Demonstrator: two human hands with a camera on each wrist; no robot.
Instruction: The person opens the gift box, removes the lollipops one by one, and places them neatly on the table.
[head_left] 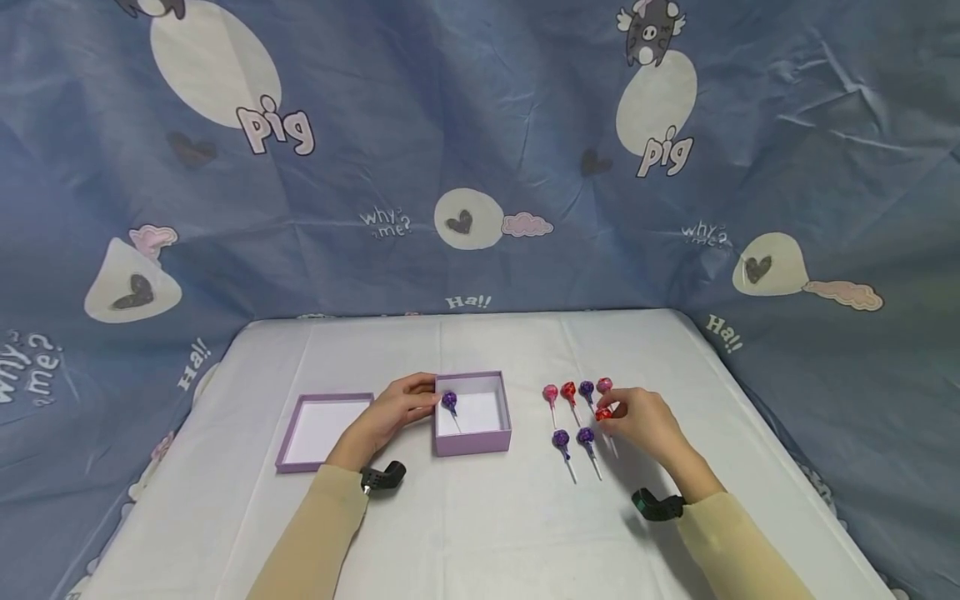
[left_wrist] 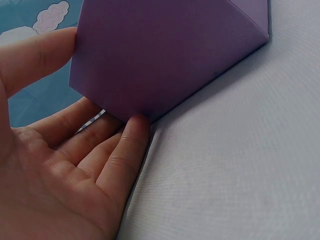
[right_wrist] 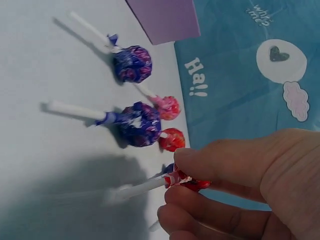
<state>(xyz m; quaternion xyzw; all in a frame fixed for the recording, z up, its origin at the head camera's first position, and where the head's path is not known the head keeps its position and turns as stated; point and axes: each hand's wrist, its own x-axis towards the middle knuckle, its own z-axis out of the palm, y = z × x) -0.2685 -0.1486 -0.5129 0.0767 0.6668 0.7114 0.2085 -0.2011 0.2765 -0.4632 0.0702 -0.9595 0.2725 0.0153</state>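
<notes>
My left hand (head_left: 388, 417) holds the left side of an open purple box (head_left: 472, 444); in the left wrist view its thumb and fingers lie around the edges of the box wall (left_wrist: 160, 55). Inside the box lies one purple lollipop (head_left: 449, 401). On the right, my right hand (head_left: 647, 425) pinches a red lollipop (right_wrist: 142, 190) between thumb and fingers, just below its wrapped head, which the fingers partly hide. Beside that hand are two purple lollipops (head_left: 561, 439) in the near row, and a pink lollipop (head_left: 551, 392) and a red lollipop (head_left: 568, 391) behind them.
The box's purple-rimmed lid (head_left: 282, 446) lies left of the box, partly behind my left forearm. Another purple lollipop (head_left: 587, 389) and a pink lollipop (head_left: 604, 384) are at the far right of the group. A blue printed curtain (head_left: 480, 275) hangs behind the white table (head_left: 480, 533).
</notes>
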